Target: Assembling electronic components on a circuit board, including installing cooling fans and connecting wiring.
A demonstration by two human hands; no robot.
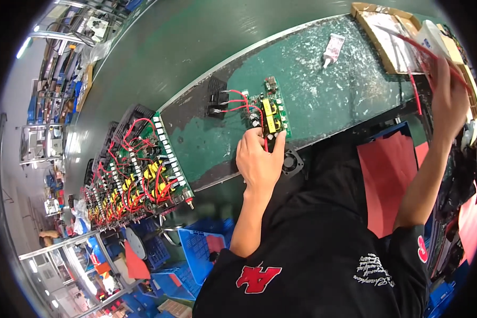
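Note:
A green circuit board (282, 113) with yellow transformers lies on the worktable. My left hand (261, 161) grips its near edge, thumb and fingers on either side of a corner. Red wires (237, 100) run from the board to black plastic parts (217, 98) on its left. My right hand (450, 100) is raised at the far right, its fingers closed beside a shallow cardboard box (384, 53). A long thin red strip (421, 49) passes by those fingers. Whether they hold it cannot be made out.
Many similar wired boards (138, 175) stand packed in a row at the left. A white tube (333, 50) lies on the scuffed green tabletop (312, 95). A small black fan (292, 162) sits at the near edge. Blue crates (196, 254) stand below, left of me.

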